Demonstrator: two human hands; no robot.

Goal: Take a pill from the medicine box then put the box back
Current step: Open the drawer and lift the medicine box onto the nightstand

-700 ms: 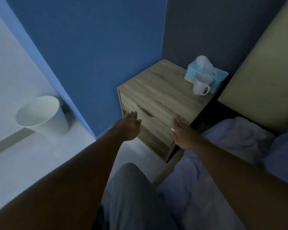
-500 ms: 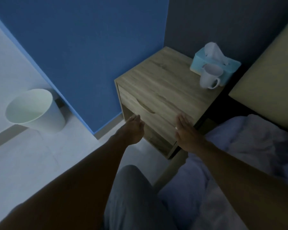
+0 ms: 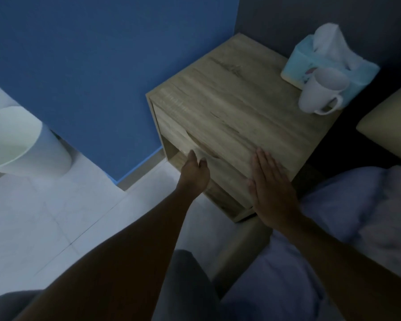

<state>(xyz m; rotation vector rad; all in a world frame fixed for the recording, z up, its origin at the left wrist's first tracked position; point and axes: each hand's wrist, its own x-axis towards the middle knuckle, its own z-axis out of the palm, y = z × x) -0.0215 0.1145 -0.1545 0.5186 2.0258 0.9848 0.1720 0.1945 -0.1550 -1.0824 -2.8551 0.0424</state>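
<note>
Since half-second ago, left hand closed in on nightstand drawer handle, fingers hooked, drawer shut. Right hand flat, empty on nightstand edge. Medicine box unseen, likely inside drawer.

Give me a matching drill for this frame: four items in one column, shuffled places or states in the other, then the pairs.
Items:
1. mug
2. bin
3. left hand
4. right hand

Places or states:
A. on the floor by the blue wall
B. flat and open at the nightstand's front edge
C. in front of the tissue box
D. fingers at the drawer's handle notch

Pairs: 1-C, 2-A, 3-D, 4-B
</note>
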